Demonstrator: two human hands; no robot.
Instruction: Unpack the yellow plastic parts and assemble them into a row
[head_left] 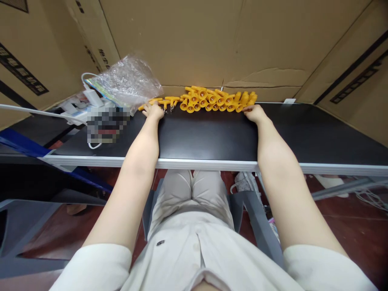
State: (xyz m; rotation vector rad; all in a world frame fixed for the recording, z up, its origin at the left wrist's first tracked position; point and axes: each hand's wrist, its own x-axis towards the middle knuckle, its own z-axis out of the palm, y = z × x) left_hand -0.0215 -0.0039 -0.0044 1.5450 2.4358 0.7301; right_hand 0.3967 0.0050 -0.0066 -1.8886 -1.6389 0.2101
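Observation:
Several yellow T-handled corkscrews [171, 99] with bare metal spirals lie at the left end of a row at the back of the black tabletop. Beside them, yellow bell-shaped pieces [215, 107] with metal tips inside are stacked in layers, open ends toward me. My left hand [154, 111] rests at the row's left end, fingers apart and touching yellow handles. At the right end, my right hand [254, 113] has its fingers stretched against the last yellow pieces. Part of its fingertips is hidden by the hand itself.
A clear plastic bag [129, 81] lies behind my left hand. Left of it are a white power strip [75, 115] with plugs and a blurred-out dark object [106, 125]. Cardboard [206, 40] walls the table's back. A metal edge [209, 164] runs along the front.

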